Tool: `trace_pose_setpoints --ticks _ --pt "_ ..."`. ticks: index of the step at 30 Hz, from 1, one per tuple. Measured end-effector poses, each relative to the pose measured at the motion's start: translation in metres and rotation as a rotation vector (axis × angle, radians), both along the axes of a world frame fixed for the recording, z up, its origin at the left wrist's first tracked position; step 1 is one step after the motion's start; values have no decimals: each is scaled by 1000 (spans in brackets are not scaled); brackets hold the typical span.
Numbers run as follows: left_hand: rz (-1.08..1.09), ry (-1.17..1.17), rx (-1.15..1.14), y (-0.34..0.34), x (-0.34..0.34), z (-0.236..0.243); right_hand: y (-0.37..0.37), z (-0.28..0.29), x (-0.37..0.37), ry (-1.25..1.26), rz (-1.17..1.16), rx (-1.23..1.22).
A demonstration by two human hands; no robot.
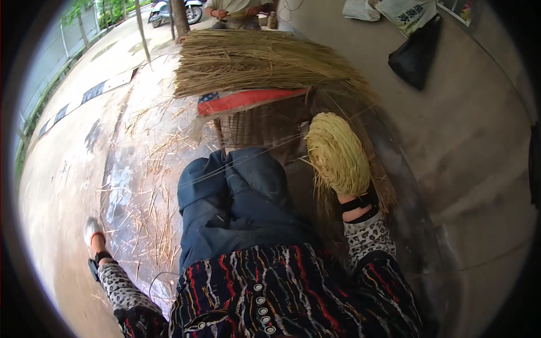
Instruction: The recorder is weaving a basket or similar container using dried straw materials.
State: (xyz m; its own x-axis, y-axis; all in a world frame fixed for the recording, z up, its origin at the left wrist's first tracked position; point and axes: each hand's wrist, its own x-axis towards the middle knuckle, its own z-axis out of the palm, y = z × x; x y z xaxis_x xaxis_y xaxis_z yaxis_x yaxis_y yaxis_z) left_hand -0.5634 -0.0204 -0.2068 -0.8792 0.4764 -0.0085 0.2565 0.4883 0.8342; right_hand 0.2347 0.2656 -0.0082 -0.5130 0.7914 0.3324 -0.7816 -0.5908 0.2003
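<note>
My right hand [345,198] is raised at the right of my lap and grips the lower edge of a round, coiled yellow straw disc [336,152]; loose straw ends hang from the disc's rim. The disc hides most of the fingers, and a black band sits on the wrist. My left hand [92,228] reaches down to the concrete floor at the lower left, next to scattered straws [152,197]. Its fingers are too small and foreshortened to make out. My knees in dark trousers [236,191] lie between both arms.
A large bundle of dry straw [265,59] lies ahead on a red, white and blue woven sack [242,100], with a woven mat [256,127] below it. A black bag [417,53] and white sacks [406,14] lie at the back right. Another person [236,8] sits beyond, near a scooter [169,11].
</note>
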Motion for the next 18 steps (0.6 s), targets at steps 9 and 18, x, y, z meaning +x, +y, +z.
trace_pose_setpoints --ticks 9,18 --pt "-925 171 477 194 389 197 -32 44 -59 -520 7 516" --pt "-1399 20 662 221 448 185 -11 35 -80 -1479 -356 948"
